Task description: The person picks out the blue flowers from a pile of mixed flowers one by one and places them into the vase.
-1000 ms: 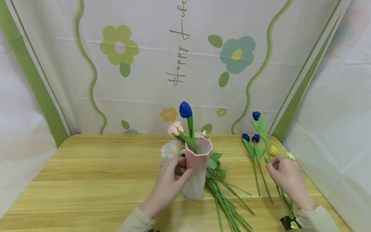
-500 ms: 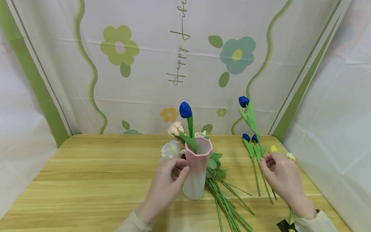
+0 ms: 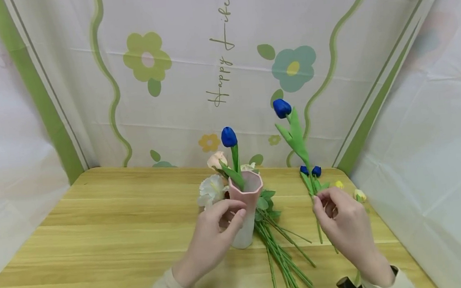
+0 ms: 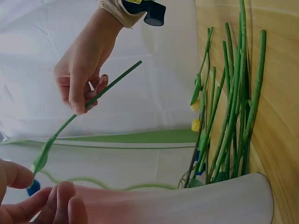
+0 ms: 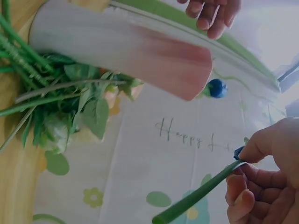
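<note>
A blue tulip (image 3: 282, 108) with green leaves is raised above the table's right side, its stem pinched between the thumb and fingers of my right hand (image 3: 346, 225). The bare stem end (image 4: 126, 72) points back past the hand in the left wrist view. My left hand (image 3: 211, 244) hovers in front of the pink-and-white vase (image 3: 250, 202), fingers loosely bent and holding nothing. Upright in this vase stands another blue tulip (image 3: 229, 137), leaning toward the left side of the rim. In the right wrist view, the vase (image 5: 121, 51) appears sideways with the left hand's fingers near its rim.
Behind and right of the vase lies a bunch of flowers with long green stems (image 3: 283, 258), including a white flower (image 3: 211, 189) and a pale pink rose (image 3: 217, 160). Farther right lie two blue tulips (image 3: 316, 171) and yellow tulips (image 3: 359, 195). A printed curtain (image 3: 188, 83) hangs behind the table.
My right hand has lifted the blue tulip from the right-hand flowers and brought it up and leftward. My left hand has come off the vase's left side and moved slightly in front of it.
</note>
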The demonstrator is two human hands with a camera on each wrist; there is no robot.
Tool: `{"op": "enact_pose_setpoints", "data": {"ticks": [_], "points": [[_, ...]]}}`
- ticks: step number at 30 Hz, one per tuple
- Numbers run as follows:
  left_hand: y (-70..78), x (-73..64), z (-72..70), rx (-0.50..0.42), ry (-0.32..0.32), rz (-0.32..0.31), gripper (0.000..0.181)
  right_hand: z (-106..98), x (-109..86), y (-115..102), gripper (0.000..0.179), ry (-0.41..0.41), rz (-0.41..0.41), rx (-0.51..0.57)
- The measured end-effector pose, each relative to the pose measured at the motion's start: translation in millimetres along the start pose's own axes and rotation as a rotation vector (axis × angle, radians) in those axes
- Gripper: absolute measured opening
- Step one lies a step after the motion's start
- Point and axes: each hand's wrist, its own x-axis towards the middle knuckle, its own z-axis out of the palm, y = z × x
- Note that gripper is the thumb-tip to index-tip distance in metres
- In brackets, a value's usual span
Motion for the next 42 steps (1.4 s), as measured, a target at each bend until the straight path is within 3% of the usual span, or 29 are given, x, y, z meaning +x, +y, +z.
{"op": "enact_pose_setpoints", "data": {"ticks": [9, 17, 21, 28, 34, 37, 42], "points": [[10.0, -1.3, 4.6, -0.078, -0.052, -0.059, 0.019, 5, 5.7, -33, 0.019, 0.034, -0.119, 0.11], [23.4, 1.8, 12.5, -0.268, -0.113, -0.187, 0.023, 11, 10.8, -60, 0.024, 0.005, -0.196, 0.152], [24.0, 2.7, 17.0, -0.337, -0.123, -0.197, 0.021, 16, 10.7, -68, 0.024, -0.02, -0.232, 0.161], [19.4, 2.6, 22.7, -0.371, -0.072, -0.132, 0.016, 21, 10.1, -73, 0.023, -0.08, -0.287, 0.194], [18.7, 1.4, 25.6, -0.383, -0.038, -0.103, 0.013, 22, 10.6, -73, 0.025, -0.071, -0.311, 0.168], [16.3, 1.5, 27.0, -0.347, 0.014, -0.036, 0.011, 21, 11.7, -72, 0.026, -0.058, -0.307, 0.169], [9.0, 4.2, 25.2, -0.2, 0.145, 0.114, 0.006, 14, 14.5, -70, 0.029, -0.035, -0.271, 0.165]]}}
